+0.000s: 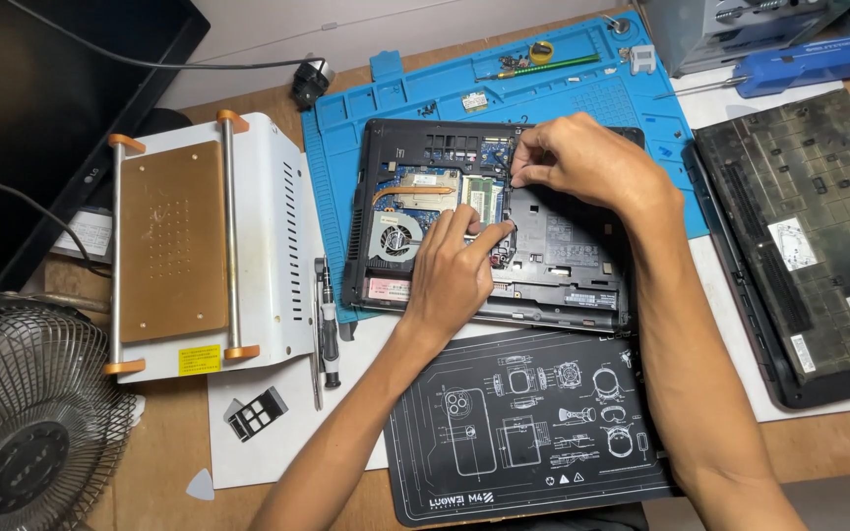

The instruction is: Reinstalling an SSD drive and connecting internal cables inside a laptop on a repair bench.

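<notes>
An opened black laptop [563,280] lies bottom up on a blue work mat [395,103], its cooling fan [395,238], copper heat pipe and circuit boards exposed. My left hand [453,275] rests on the laptop's middle, index finger and thumb pressing near the edge of the black inner cover. My right hand [582,157] is at the laptop's far edge, fingertips pinched on a small part beside the memory slot; what it pinches is too small to tell.
A white heating plate machine [199,246] stands to the left, a screwdriver [329,329] beside it. A black printed mat [533,423] lies in front. Another laptop base [809,236] sits right, a fan [22,433] lower left, a monitor [41,108] upper left.
</notes>
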